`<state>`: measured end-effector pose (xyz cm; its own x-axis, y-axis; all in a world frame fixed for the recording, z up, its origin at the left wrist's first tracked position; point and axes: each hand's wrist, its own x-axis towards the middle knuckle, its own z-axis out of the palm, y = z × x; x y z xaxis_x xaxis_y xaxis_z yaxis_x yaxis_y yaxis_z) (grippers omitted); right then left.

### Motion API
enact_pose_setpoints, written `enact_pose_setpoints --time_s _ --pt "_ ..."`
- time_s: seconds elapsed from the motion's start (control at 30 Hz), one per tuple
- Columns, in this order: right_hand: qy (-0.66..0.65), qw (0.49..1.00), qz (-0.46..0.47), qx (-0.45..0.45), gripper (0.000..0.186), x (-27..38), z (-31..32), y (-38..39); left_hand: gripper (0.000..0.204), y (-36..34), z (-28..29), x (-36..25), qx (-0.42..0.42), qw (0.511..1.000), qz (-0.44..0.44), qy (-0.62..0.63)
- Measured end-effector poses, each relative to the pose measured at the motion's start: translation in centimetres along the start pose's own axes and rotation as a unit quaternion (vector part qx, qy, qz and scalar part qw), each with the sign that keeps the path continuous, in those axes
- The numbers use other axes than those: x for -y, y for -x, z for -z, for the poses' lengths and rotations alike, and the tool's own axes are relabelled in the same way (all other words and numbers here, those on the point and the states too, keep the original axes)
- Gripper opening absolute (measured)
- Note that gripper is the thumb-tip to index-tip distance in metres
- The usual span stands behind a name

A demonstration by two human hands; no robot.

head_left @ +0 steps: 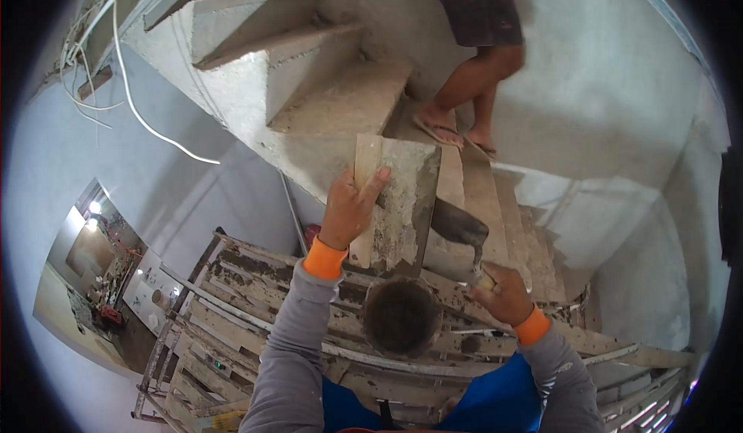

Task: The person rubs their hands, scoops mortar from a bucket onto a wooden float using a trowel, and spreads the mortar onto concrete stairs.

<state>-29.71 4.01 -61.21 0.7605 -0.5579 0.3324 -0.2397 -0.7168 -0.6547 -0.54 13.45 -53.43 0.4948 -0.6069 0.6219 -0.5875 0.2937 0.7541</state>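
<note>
jutting forward-left from the right hand (503, 297): a trowel (458, 224).

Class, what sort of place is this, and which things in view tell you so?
Probably a building interior under construction or renovation: it has rough, bare concrete stairs, a stained slatted platform, and a trowel in the person's right hand.

A person wears a top with long grey sleeves, the left sleeve (290, 348) and right sleeve (566, 383) each ending in 1 snug, bright orange cuff (324, 260) — both hands (350, 210) ungloved. Pale flecks (566, 367) dot the right sleeve; below, blue legwear (499, 394) covers 2 legs.
</note>
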Motion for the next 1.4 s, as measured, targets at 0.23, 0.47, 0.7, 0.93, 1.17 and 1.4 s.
enact_pose_setpoints --time_s 0.23,0.47,0.7,0.93,1.17,1.4 --pt "-0.048 0.996 -0.048 -0.05 0.031 1.1 1.2 -1.0 0.018 -0.1 -0.8 3.3 0.039 0.977 -0.193 -0.083" --pt "-0.008 0.99 -0.02 -0.136 0.028 1.8 3.8 0.5 0.023 -0.2 1.8 3.1 0.038 0.997 -0.059 -0.042" --pt "0.256 0.94 -0.047 0.218 0.041 -8.5 -3.4 6.5 0.028 -1.8 4.5 1.7 -0.073 0.985 0.015 0.154" --pt "0.202 0.974 -0.014 0.099 0.039 -7.4 -4.1 5.2 0.027 -1.8 3.2 2.5 -0.073 0.982 0.092 0.149" --pt "0.012 0.995 0.017 -0.093 0.02 -2.7 -1.2 1.6 0.026 -1.1 0.6 3.6 0.098 0.994 -0.004 0.056" --pt "0.178 0.98 0.026 -0.083 0.026 -4.2 -0.8 2.0 0.025 0.0 -1.1 2.9 0.156 0.984 -0.085 0.016"
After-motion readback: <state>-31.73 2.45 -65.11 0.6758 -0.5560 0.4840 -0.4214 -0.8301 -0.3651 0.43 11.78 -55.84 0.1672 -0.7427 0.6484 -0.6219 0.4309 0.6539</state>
